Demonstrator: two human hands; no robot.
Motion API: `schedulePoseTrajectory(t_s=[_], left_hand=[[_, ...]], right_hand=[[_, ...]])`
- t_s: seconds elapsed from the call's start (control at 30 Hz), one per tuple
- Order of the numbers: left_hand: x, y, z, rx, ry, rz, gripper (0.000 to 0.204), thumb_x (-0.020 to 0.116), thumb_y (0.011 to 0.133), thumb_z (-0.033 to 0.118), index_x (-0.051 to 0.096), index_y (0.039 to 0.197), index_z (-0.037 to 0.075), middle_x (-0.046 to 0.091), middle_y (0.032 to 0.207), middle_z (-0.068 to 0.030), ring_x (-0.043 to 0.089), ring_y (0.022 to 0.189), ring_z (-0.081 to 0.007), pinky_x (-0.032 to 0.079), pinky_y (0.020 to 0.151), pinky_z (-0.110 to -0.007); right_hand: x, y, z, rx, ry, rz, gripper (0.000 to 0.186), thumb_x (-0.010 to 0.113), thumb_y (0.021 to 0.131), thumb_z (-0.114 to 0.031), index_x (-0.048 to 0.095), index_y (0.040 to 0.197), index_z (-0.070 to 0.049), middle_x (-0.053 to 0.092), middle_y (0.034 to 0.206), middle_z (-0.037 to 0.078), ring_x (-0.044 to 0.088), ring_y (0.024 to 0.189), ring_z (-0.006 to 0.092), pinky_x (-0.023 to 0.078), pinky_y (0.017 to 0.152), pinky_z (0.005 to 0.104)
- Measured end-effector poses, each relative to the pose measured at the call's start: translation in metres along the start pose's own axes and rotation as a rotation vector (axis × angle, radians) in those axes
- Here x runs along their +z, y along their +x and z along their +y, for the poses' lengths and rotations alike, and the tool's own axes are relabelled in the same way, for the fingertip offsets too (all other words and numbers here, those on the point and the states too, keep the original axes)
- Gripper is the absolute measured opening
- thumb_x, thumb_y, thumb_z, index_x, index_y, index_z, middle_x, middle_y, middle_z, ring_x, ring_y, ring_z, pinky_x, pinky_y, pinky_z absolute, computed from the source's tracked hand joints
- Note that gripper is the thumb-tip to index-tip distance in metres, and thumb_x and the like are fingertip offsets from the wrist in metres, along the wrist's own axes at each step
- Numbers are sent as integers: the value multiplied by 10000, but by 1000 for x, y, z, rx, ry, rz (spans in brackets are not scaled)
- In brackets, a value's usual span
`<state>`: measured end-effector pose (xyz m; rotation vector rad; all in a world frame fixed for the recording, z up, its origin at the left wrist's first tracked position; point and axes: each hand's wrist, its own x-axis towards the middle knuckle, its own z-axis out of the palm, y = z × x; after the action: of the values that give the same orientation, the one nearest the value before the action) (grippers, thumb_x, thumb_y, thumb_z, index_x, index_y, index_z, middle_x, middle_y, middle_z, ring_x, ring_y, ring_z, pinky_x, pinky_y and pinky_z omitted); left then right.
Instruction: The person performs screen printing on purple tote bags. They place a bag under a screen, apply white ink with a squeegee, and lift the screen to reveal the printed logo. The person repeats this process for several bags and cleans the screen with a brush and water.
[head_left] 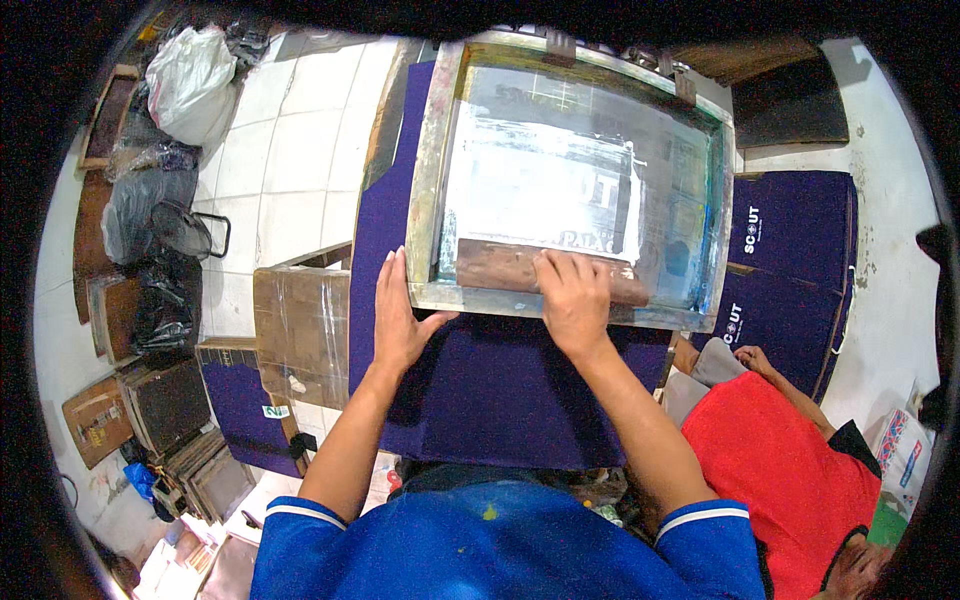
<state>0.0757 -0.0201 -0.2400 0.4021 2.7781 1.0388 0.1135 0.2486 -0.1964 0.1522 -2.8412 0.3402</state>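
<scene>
A screen-printing frame (420, 190) with a wooden border lies over a dark purple fabric-covered board (500, 400). White ink (520, 180) is spread across the middle of its mesh, with faint lettering showing through. Along the near inner side of the frame lies a brown wooden squeegee (500, 266). My right hand (580, 300) is closed on the squeegee's right half, fingers over its top. My left hand (402, 315) rests against the frame's near left corner, its fingers stretched along the left side and the thumb out along the front edge.
Metal clamps or hinges (562, 48) sit at the frame's far edge. Another person in red (770, 470) sits close on my right, beside more purple panels (790, 220). Stacked frames (200, 465), a cardboard-brown panel (305, 330) and plastic bags (190, 85) stand to the left.
</scene>
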Motion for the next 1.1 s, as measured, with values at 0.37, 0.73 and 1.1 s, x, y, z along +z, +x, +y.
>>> schedulePoseTrajectory(t_s=[0.37,0.73,1.1], left_hand=[[-5,-6,8,-163,-490,-7,1052,942,683,126,351,1543,-8,589,1408,-194,590,1279,-307,468,1083,-392],[-112,35,117,25,-619,166,1211,987,568,39,288,1557,24,625,1273,-215,681,1106,-283,601,932,-394],[-214,195,239,501,-939,442,811,835,885,368,377,1367,-97,696,1035,-177,720,793,-187,591,729,-293]], right_hand=[[-29,0,2,338,48,91,431,864,674,-185,711,1075,-142,657,1068,21,591,1071,239,377,989,470],[-144,36,-20,205,-68,304,549,877,628,-540,719,992,-159,659,931,21,604,942,241,358,930,435],[-317,240,17,183,-130,639,671,814,673,-724,532,597,-120,483,562,4,475,541,151,373,549,359]])
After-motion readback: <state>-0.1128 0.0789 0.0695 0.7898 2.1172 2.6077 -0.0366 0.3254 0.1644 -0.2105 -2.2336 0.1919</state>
